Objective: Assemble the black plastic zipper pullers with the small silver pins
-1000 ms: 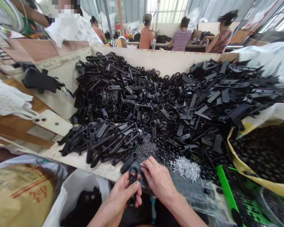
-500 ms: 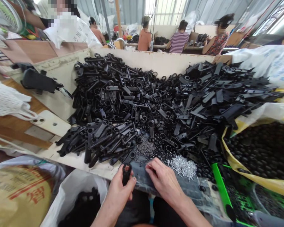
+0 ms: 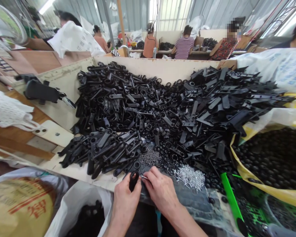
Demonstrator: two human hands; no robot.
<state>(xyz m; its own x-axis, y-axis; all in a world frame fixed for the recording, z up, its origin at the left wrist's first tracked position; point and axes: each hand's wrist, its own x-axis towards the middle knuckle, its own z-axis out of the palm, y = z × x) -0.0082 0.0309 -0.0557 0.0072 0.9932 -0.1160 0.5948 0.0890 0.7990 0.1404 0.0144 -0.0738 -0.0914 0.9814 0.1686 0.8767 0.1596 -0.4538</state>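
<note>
My left hand [image 3: 127,197] is closed round a black plastic part with a ring-shaped end [image 3: 134,181], held upright at the table's front edge. Close beside it, my right hand [image 3: 161,187] pinches a small silver pin [image 3: 144,177] that points toward the part. Whether the pin touches the part I cannot tell. Just right of my right hand lies a heap of silver pins [image 3: 189,177]. Beyond my fingers are small grey screws [image 3: 150,156]. A row of black ring-ended handles [image 3: 108,149] lies to the left.
Large piles of black parts [image 3: 128,95] fill the wooden-walled table. On the right are a bag of black balls [image 3: 273,154] and a green tray [image 3: 230,197]. A phone [image 3: 55,133] lies left; a white sack [image 3: 81,197] stands front left. Several people sit at the back.
My right hand has moved left toward the black part, and a silver pin now shows at its fingertips. The part has turned slightly in my left hand. The camera view has tilted up slightly.
</note>
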